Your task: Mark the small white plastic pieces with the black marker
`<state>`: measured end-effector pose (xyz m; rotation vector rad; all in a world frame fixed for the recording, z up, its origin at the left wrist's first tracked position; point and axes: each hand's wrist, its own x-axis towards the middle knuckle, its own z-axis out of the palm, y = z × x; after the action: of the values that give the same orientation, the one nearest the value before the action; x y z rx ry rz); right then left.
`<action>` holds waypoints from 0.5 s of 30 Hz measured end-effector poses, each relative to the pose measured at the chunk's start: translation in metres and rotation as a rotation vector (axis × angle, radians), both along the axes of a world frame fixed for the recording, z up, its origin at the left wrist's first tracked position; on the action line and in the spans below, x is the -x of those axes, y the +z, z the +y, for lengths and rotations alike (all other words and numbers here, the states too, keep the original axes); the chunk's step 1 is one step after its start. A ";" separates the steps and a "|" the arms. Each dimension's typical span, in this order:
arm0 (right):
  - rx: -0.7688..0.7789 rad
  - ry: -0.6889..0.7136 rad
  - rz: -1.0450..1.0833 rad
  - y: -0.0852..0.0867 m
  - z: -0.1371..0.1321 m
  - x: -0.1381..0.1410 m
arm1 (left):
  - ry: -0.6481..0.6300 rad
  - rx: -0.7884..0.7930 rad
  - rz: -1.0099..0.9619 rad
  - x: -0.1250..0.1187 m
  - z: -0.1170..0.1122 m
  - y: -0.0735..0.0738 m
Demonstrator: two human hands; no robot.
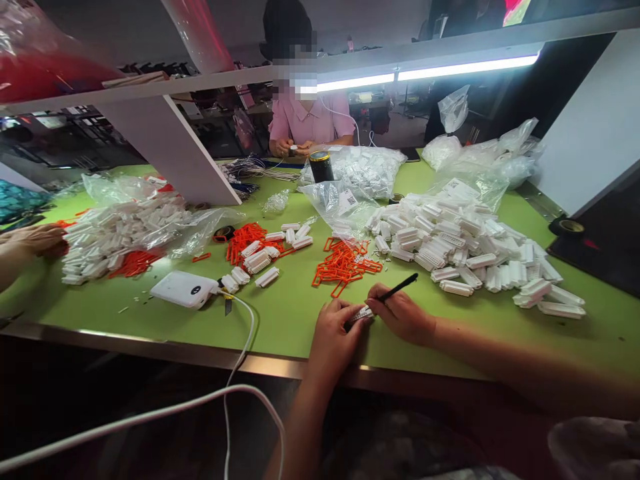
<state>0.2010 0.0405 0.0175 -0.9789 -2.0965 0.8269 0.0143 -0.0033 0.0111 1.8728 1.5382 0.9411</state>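
Near the front edge of the table (280,327), a connector (361,315) was gripped in the left hand (334,333), fingers closed. A tool (397,288), pinched by the right hand (403,313), was seemingly being worked into it. A steady hold was called for.

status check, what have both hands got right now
Left hand pinching a white plastic connector. Right hand holds a black pen-like tool, lower end near it. Orange clips lie just beyond, apart from both hands.
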 end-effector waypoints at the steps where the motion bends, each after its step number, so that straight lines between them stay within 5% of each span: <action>1: 0.007 0.003 -0.002 0.000 0.000 0.000 | 0.000 0.000 -0.002 0.000 0.000 0.000; 15: -0.052 0.031 -0.102 -0.002 0.001 0.002 | -0.011 -0.003 0.004 0.000 0.000 0.001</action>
<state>0.1991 0.0417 0.0153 -0.9822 -2.2135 0.7484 0.0147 -0.0037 0.0121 1.8841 1.5279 0.9354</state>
